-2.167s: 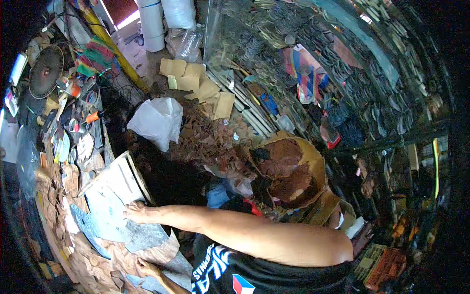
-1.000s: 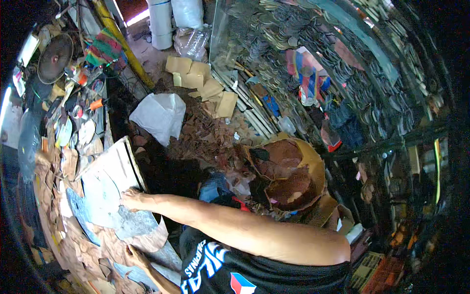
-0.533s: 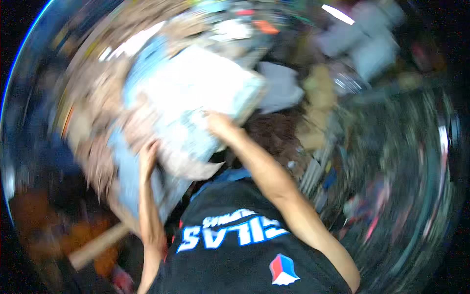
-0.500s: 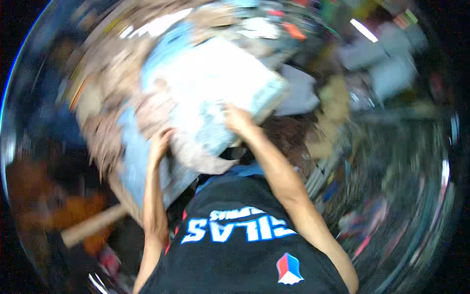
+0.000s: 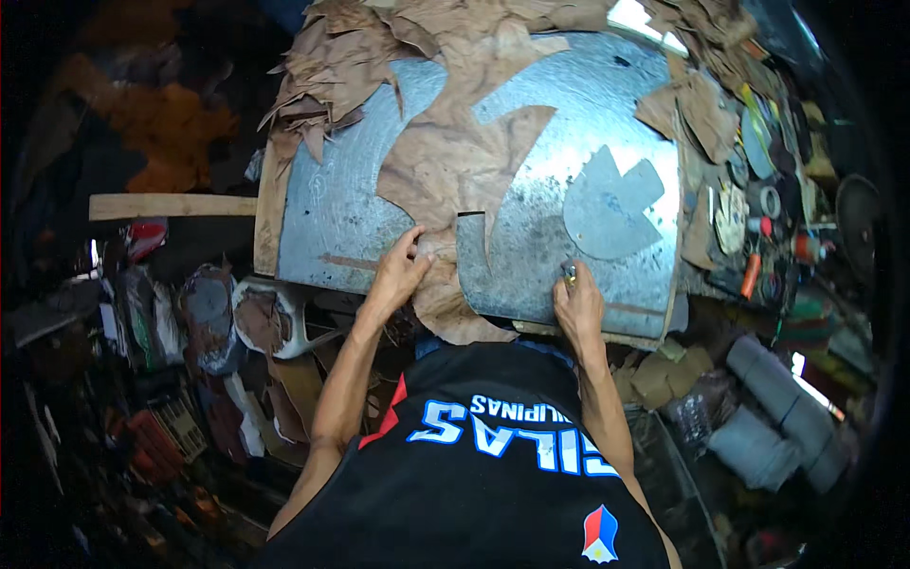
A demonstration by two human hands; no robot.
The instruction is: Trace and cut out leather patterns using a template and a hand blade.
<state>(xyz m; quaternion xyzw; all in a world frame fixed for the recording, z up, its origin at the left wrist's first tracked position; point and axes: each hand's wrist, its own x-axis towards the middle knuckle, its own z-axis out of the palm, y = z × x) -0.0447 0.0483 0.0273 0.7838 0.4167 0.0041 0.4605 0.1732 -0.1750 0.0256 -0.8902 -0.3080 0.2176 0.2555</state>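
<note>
A brown leather piece (image 5: 464, 161) with curved, cut edges lies across the metal-topped work table (image 5: 360, 228). My left hand (image 5: 403, 270) is at the left edge of its narrow near end, fingers bent onto the leather. Beside that hand is a grey patch with a dark upper edge; whether it is a flat template or a cut-out baring the metal, I cannot tell. My right hand (image 5: 582, 302) is closed around a small tool with a metallic, yellowish end (image 5: 569, 273), its kind unclear. Just beyond it lies a flat grey notched template (image 5: 607, 209).
Leather scraps (image 5: 346, 66) heap along the far edge. Right of the table are an orange-handled tool (image 5: 752, 275), a tape roll (image 5: 770, 201) and other clutter. A wooden bar (image 5: 171, 206) juts out left, above a white plastic chair (image 5: 261, 318). Grey rolls (image 5: 773, 379) lie lower right.
The earlier view is blurred and turned; now it is steady and faces the table. My right hand has moved from the pale surface to the table's near right, holding the small tool.
</note>
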